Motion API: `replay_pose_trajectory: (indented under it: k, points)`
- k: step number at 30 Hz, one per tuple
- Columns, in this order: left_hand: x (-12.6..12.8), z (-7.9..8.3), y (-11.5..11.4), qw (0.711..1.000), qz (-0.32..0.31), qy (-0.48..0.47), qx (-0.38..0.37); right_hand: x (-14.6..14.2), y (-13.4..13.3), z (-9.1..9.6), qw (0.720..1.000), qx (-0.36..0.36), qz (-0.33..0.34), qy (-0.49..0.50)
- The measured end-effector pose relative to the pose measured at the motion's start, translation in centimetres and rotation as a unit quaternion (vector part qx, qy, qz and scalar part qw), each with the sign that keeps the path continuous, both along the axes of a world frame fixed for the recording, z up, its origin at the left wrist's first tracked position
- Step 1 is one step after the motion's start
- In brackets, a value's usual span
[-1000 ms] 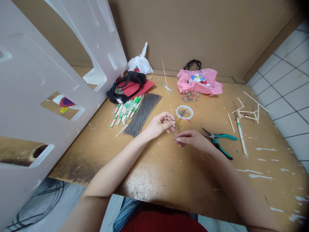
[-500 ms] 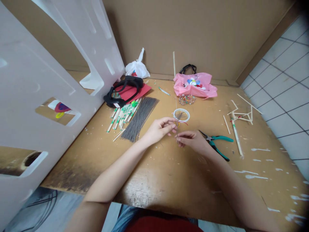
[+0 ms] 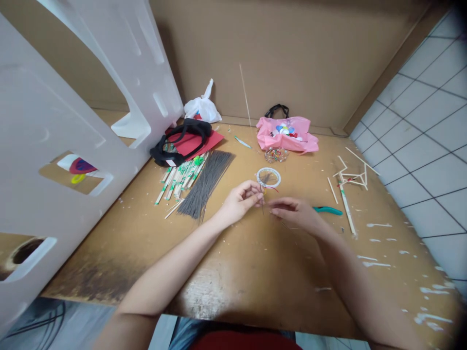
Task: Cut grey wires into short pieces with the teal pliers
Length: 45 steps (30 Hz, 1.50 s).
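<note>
L hand (image 3: 241, 200) mid-frame, fingertips pressed together, pinching thin wire (image 3: 262, 206) just below wire ring (image 3: 268, 178). R hand (image 3: 297, 212) just beside, fingers nearly closed, can't tell if on wire. Teal-handled pliers (image 3: 327, 210) just right.

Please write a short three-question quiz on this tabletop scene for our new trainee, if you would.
1. Which is nearer the pliers, the left hand or the right hand?
2. True or false: the white ring lies between the hands and the pink bag.
3. What colour is the paper under the black strap?

Key: 1. right hand; 2. true; 3. red.
</note>
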<state>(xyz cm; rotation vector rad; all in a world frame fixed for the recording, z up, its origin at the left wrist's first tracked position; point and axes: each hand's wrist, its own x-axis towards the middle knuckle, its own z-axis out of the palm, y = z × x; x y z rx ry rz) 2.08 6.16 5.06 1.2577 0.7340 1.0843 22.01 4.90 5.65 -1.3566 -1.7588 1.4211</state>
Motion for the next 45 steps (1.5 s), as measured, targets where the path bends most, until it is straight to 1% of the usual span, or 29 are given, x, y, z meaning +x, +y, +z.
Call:
replay_pose_trajectory:
  k: [1,2,3,4,5,6,7,9,12,17,19,20,21,22,23,26,27,29,32,35,40,45]
  points:
    - [-0.2,0.0,0.0,1.000,0.002,-0.004,-0.007,1.3,0.0,0.2,0.998,0.033,-0.008,-0.056]
    - [-0.3,0.1,0.1,1.000,0.003,-0.007,-0.017,2.8,0.0,0.2,0.989,0.076,-0.011,-0.127]
    - [-0.5,0.1,0.2,1.000,0.004,-0.009,-0.026,4.4,-0.2,0.0,0.968,0.127,-0.009,-0.217]
    - [-0.6,0.0,0.3,0.999,0.003,-0.010,-0.035,6.1,-0.4,-0.4,0.936,0.171,0.006,-0.307]
    - [-0.6,0.0,0.4,0.999,0.000,-0.010,-0.044,7.7,-0.7,-0.9,0.901,0.197,0.012,-0.387]
    - [-0.7,0.0,0.5,0.999,-0.005,-0.011,-0.053,9.1,-1.1,-1.5,0.869,0.205,0.011,-0.450]
    - [-0.7,-0.1,0.6,0.998,-0.013,-0.013,-0.061,10.3,-1.5,-2.2,0.847,0.202,0.016,-0.491]
    - [-0.7,0.0,0.6,0.997,-0.032,-0.020,-0.073,11.9,-2.2,-3.2,0.825,0.198,0.051,-0.527]
    - [-0.7,0.1,0.4,0.994,-0.055,-0.033,-0.085,12.3,-2.5,-3.9,0.804,0.207,0.068,-0.553]
    - [-0.7,0.5,0.2,0.990,-0.071,-0.041,-0.113,11.2,-1.6,-3.5,0.784,0.204,0.078,-0.581]
    - [-0.7,0.6,0.1,0.990,-0.074,-0.042,-0.114,10.8,-1.3,-3.0,0.775,0.218,0.058,-0.591]
    - [-0.7,0.6,0.1,0.990,-0.074,-0.041,-0.113,10.6,-1.2,-2.6,0.775,0.220,0.042,-0.591]
    - [-0.8,0.6,0.1,0.990,-0.075,-0.040,-0.112,10.5,-1.2,-2.2,0.782,0.216,0.031,-0.584]
    - [-0.8,0.6,0.1,0.990,-0.077,-0.038,-0.112,10.3,-1.2,-1.6,0.797,0.203,0.024,-0.568]
    - [-0.8,0.6,0.1,0.990,-0.080,-0.036,-0.112,10.1,-1.2,-1.0,0.820,0.182,0.024,-0.542]
    - [-0.8,0.6,0.1,0.988,-0.096,-0.025,-0.121,9.2,-1.4,1.3,0.905,0.100,0.050,-0.411]
    - [-0.8,0.7,0.1,0.987,-0.100,-0.021,-0.125,8.8,-1.5,2.1,0.926,0.083,0.064,-0.364]
    - [-0.8,0.8,0.0,0.985,-0.108,-0.014,-0.134,8.0,-1.6,3.6,0.946,0.057,0.083,-0.307]
    - [-0.7,0.9,-0.2,0.983,-0.119,0.000,-0.142,6.7,-1.4,5.3,0.958,0.033,0.096,-0.270]
    - [-0.6,1.0,-0.3,0.982,-0.121,0.004,-0.148,5.5,-0.7,6.2,0.961,0.014,0.127,-0.247]
    - [-0.4,0.7,-0.4,0.980,-0.127,-0.002,-0.155,4.5,0.1,6.4,0.960,-0.008,0.161,-0.231]
    - [0.1,0.5,-0.7,0.975,-0.146,-0.006,-0.165,3.8,0.5,6.2,0.965,-0.098,0.181,-0.163]
